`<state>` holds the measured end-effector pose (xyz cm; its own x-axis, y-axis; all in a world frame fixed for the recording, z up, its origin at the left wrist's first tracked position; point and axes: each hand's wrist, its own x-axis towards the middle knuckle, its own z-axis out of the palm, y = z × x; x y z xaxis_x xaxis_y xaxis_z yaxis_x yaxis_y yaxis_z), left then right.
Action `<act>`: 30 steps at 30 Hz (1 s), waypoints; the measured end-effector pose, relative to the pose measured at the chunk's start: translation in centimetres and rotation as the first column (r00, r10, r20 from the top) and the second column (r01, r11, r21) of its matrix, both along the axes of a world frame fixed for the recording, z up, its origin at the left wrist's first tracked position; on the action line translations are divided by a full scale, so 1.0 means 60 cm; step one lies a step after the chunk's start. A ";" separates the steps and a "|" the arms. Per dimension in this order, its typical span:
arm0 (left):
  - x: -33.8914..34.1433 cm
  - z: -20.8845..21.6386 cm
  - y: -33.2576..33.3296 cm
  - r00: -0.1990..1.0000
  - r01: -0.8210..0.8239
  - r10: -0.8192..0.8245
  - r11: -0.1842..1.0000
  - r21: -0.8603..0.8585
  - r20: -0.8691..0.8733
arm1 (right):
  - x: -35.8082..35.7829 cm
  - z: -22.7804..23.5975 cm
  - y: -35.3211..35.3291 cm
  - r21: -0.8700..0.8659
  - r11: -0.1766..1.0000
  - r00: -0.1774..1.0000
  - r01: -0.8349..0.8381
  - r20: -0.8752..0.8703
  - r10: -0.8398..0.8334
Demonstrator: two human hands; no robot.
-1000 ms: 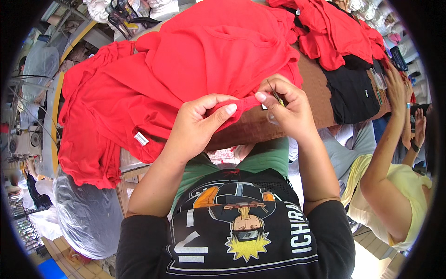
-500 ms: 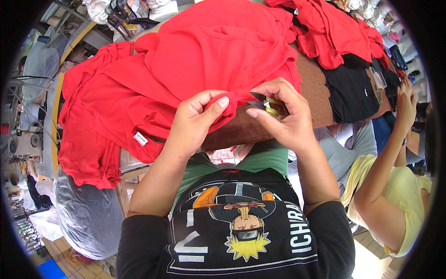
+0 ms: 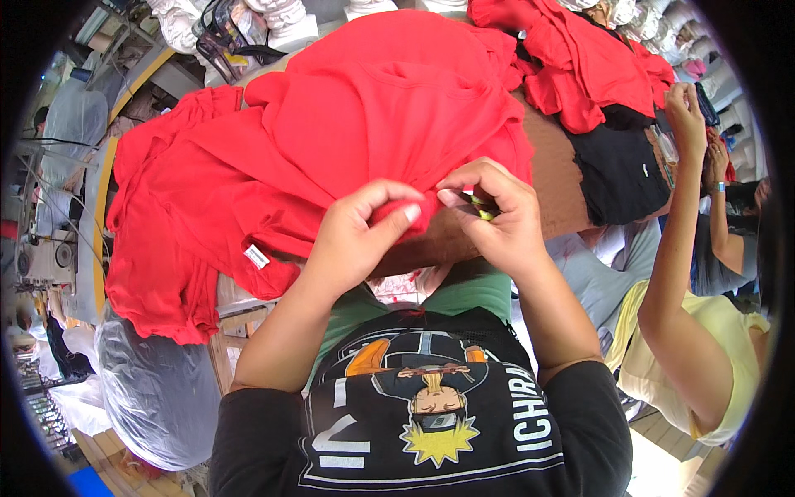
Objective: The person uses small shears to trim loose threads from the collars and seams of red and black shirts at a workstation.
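Observation:
A large red garment (image 3: 331, 116) lies heaped in front of me. My left hand (image 3: 364, 236) is closed on a bunched edge of it, with the thumb on top and the fingers behind. My right hand (image 3: 501, 215) is closed around small thread snips (image 3: 482, 207) with yellow-green handles, which are mostly hidden in the palm. The tips of its thumb and forefinger meet close to the red edge beside my left hand. Whether a thread is pinched there is too small to tell. A white label (image 3: 257, 257) shows on the garment at the lower left.
Another red garment pile (image 3: 588, 62) and folded black cloth (image 3: 621, 174) lie to the right on the brown-covered table (image 3: 551, 174). A person in a yellow top (image 3: 691, 364) works at my right, one arm raised. A clear plastic-wrapped bundle (image 3: 153, 389) stands at the lower left.
My right hand has turned and moved slightly left and down, its fingertips now closed and the snips' blades no longer pointing at the cloth. The neighbouring person's arm has swung left.

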<state>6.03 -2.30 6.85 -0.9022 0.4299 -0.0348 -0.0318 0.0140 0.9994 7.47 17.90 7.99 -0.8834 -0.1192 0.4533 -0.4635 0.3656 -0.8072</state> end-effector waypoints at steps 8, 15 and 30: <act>0.025 0.324 -0.061 -0.474 0.874 -0.827 -0.398 -0.280 -0.302 | -0.050 -0.028 0.087 0.048 0.897 0.882 0.439 0.166 -0.441; 0.006 0.341 0.005 -0.551 0.759 -0.828 -0.443 -0.477 -0.108 | -0.129 -0.074 0.108 -0.248 0.777 0.766 0.579 0.491 -0.414; -0.159 0.378 -0.083 0.601 0.166 -0.624 0.709 -0.686 -0.499 | -0.064 0.318 0.151 -0.928 0.299 0.925 0.220 0.102 -0.365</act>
<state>-3.52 -7.26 29.52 -0.4983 0.8561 0.1371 0.7641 0.3589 0.5360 3.66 26.99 27.07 -0.7037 0.6866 0.1827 -0.5974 -0.4327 -0.6752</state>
